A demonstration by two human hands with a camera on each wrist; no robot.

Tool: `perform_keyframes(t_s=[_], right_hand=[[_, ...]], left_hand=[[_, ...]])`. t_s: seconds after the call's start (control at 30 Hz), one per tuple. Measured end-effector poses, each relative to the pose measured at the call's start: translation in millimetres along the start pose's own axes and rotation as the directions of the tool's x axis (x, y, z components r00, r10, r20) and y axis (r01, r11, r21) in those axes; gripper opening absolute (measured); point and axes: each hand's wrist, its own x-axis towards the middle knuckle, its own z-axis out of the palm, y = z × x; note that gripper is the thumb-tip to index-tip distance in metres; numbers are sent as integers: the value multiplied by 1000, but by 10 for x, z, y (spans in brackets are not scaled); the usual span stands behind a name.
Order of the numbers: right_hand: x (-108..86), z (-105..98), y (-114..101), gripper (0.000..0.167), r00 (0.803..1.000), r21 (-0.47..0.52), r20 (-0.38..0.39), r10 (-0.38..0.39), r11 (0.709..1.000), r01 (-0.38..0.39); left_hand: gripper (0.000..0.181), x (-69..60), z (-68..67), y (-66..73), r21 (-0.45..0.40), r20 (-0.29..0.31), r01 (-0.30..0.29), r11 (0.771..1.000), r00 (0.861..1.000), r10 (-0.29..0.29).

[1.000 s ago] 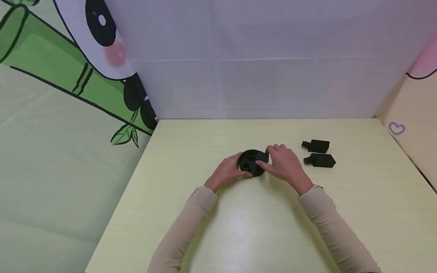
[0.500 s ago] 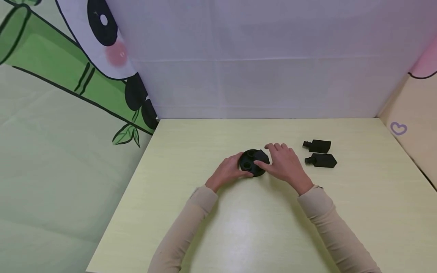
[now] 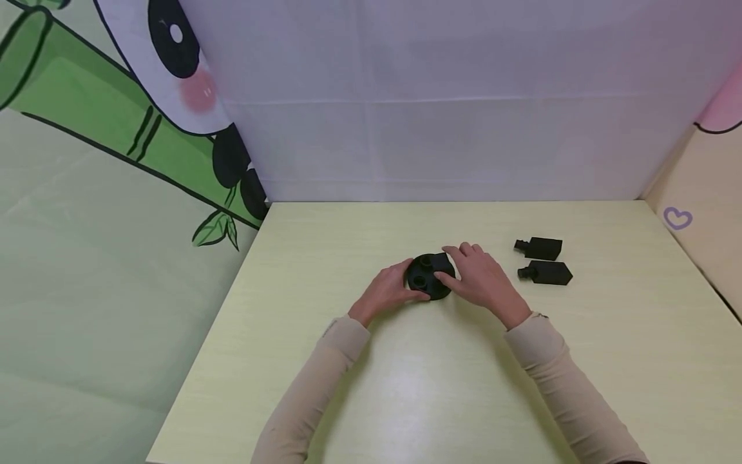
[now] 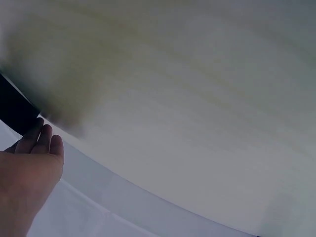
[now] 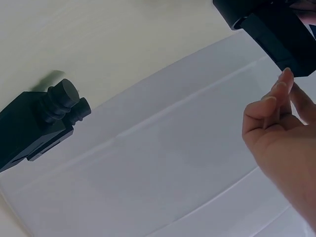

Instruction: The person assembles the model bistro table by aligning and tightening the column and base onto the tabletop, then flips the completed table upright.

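Note:
A round black base (image 3: 419, 281) with round sockets sits on the table, gripped at its left edge by the left hand (image 3: 385, 291), thumb in front and fingers behind. On the base's right side stands a black block (image 3: 442, 263). The right hand (image 3: 478, 277) holds this block between thumb and fingers. The right wrist view shows the block (image 5: 281, 39) tilted, with the fingertips of the right hand (image 5: 281, 133) at its end. In the left wrist view the left hand (image 4: 34, 168) touches the dark base (image 4: 15, 106) at the frame's edge.
Two black blocks with ridged round necks, one behind (image 3: 542, 248) and one in front (image 3: 547, 272), lie to the right of the right hand, necks pointing left. A pale wall (image 3: 452, 148) rises at the back edge of the light wooden table (image 3: 406, 386).
The right hand's fingers lifted off the block's far side, then came back onto it slightly further left. The block looks turned a little on the base. The left hand has stayed in place.

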Motion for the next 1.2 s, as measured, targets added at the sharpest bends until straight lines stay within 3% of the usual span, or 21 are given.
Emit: perform_keyframes(t_s=[0.7,1.0,1.2], right_hand=[[68,56,-13,52,997,8,-40,70,998,-69],[116,73,113,49,995,4,-68,69,998,-69],[190,11,258,49,993,7,-83,79,997,-79]], left_hand=[[78,-12,-30,19,-15,16,7,1000,1000,-6],[79,73,14,30,-38,7,17,999,1000,-17],[76,203,48,91,-42,-13,28,999,1000,-29]])
